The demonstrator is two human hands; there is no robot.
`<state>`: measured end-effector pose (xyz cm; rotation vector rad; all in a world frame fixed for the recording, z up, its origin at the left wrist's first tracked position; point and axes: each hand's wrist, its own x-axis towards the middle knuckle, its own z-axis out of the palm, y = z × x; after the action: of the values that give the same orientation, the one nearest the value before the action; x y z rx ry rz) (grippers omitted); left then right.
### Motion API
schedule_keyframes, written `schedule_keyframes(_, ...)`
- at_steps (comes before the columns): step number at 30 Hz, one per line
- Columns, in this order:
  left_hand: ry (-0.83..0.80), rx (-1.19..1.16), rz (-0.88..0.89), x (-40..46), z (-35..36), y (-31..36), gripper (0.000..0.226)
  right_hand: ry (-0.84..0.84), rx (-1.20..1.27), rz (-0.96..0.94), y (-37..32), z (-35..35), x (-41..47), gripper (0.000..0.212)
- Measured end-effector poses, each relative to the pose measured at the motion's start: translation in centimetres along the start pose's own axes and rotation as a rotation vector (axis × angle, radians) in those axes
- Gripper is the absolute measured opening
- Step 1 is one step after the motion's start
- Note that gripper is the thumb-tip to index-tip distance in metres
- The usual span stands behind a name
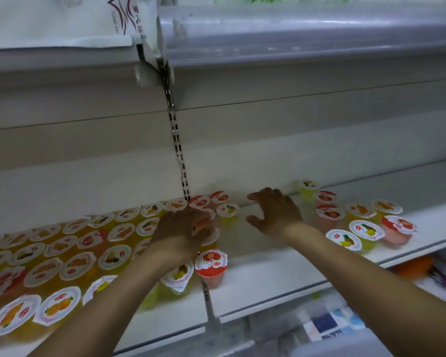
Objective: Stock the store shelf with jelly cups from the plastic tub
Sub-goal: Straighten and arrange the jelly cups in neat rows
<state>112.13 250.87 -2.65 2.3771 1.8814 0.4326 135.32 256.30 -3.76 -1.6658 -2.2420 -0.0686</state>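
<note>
Several jelly cups with fruit-printed lids stand in rows on the left half of the white shelf [268, 269]. My left hand [180, 228] reaches into the middle of the shelf and curls round a red-lidded jelly cup [202, 224] beside the rows. My right hand [276, 212] hovers just right of it, fingers spread, holding nothing, over a bare patch of shelf. A strawberry cup [211, 264] and a yellow cup [178, 276] stand near the front edge below my left wrist. A loose cluster of cups [358, 225] sits further right. The plastic tub is not in view.
A slotted metal upright [180, 161] runs down the back wall between the shelf sections. An upper shelf [294, 47] hangs overhead with a white bag [62, 19] on its left. Packaged goods [332, 323] fill the shelf below.
</note>
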Motion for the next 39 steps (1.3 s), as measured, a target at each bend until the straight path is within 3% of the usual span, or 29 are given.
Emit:
schedule_keyframes(4,-0.027,-0.009,0.019,-1.7,-0.6,1.4,0.057,-0.066,-0.336,0.262,5.7,-3.7,-1.5,0.054)
schedule_keyframes(6,-0.056,-0.004,-0.004,-2.0,-0.6,2.2,0.046,-0.157,-0.375,0.354,7.4,-4.7,-2.0,0.050)
schedule_keyframes(9,-0.058,-0.018,-0.025,-2.4,-0.4,3.2,0.030,-0.218,-0.373,0.383,8.5,-5.0,-2.5,0.041)
schedule_keyframes(14,-0.074,-0.012,-0.069,-2.8,-0.4,3.8,0.032,-0.248,-0.371,0.396,8.8,-4.4,-2.7,0.039)
schedule_keyframes(18,-0.075,0.027,-0.090,-2.8,-0.5,4.0,0.033,-0.256,-0.300,0.307,6.7,-3.9,-2.4,0.043)
schedule_keyframes(26,-0.111,0.086,-0.039,-2.7,-0.2,3.4,0.036,-0.200,0.063,0.048,-2.9,-0.2,-2.2,0.047)
schedule_keyframes(39,-0.062,0.097,-0.026,-2.4,1.0,2.2,0.047,-0.162,0.081,-0.039,-4.8,0.8,-2.0,0.046)
